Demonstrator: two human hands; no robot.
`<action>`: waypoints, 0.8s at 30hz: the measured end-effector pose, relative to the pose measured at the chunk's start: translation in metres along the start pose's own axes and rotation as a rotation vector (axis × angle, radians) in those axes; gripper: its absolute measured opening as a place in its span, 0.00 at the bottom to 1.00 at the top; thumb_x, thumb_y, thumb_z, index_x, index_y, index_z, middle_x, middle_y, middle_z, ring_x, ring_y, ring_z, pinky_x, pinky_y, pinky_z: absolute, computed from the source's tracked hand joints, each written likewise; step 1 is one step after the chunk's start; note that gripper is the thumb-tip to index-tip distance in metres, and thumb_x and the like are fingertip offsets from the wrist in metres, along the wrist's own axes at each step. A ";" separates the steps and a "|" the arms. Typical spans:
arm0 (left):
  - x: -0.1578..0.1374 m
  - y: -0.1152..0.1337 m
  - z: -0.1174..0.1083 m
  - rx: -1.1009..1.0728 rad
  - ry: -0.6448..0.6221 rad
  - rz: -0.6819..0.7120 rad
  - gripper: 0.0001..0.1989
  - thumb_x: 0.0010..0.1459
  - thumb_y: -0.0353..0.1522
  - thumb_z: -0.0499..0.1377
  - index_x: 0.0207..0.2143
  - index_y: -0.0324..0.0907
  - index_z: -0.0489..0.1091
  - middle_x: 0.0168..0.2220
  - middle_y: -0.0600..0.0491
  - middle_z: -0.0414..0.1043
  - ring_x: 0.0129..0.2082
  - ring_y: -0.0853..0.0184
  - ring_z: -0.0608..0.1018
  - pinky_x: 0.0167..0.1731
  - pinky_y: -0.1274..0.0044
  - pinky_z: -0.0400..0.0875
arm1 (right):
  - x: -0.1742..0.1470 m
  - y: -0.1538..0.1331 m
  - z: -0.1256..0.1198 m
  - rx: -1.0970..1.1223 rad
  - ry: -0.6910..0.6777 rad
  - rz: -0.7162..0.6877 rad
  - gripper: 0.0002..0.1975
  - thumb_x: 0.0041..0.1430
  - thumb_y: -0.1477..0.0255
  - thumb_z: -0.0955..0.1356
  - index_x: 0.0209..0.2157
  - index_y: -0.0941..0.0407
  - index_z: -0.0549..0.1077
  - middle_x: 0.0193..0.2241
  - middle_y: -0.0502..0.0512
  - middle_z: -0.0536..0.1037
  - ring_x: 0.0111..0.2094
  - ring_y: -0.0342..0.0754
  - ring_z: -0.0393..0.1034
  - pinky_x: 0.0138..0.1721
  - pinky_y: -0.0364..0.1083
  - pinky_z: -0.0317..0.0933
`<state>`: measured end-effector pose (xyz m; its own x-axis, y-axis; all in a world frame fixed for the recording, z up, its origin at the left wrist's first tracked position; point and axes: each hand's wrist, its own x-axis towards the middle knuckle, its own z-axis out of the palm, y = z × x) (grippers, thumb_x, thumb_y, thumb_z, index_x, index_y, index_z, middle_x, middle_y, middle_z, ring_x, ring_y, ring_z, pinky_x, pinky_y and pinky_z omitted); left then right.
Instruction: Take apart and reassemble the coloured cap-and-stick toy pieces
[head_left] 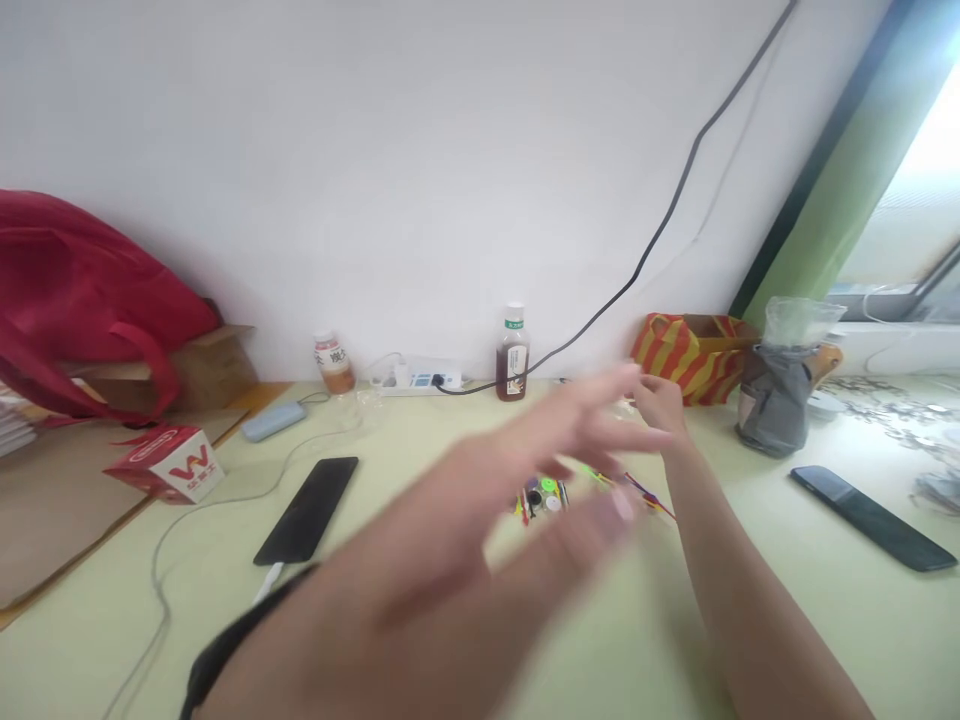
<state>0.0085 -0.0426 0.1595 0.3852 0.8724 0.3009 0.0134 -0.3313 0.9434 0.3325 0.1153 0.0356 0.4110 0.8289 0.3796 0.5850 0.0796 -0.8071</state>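
Note:
My left hand (pixel 517 480) reaches across the foreground, blurred, its fingers stretched out and thumb apart, with nothing in it. Beyond its fingertips, my right hand (pixel 661 405) is near the striped bag, its fingers curled together and partly hidden behind the left fingers. Whatever the right hand grips cannot be made out. Beneath my left hand, a cluster of small coloured round pieces (pixel 549 494) lies on the table, partly covered. Thin coloured strands (pixel 651 497) lie between the two hands, beside the right forearm.
Along the wall stand a dark sauce-like bottle (pixel 513 360), a power strip (pixel 420 380), another bottle (pixel 334 365) and a red-yellow striped bag (pixel 697 365). Phones (pixel 307 510) lie left and right (pixel 870 515). A black cable (pixel 667 215) hangs down. A red-white box (pixel 169 463) sits left.

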 end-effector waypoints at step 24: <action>0.072 -0.070 -0.054 0.364 -0.120 0.052 0.18 0.64 0.46 0.60 0.36 0.40 0.76 0.32 0.49 0.80 0.31 0.65 0.80 0.34 0.75 0.74 | -0.073 -0.154 -0.008 0.274 -0.773 -0.398 0.19 0.61 0.63 0.70 0.52 0.53 0.72 0.35 0.53 0.76 0.36 0.48 0.71 0.39 0.48 0.67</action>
<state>-0.0141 0.0626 0.1226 0.4990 0.8101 0.3078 0.3095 -0.4984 0.8098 0.2182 0.0376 0.1355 -0.4262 0.8446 0.3239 0.3561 0.4858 -0.7983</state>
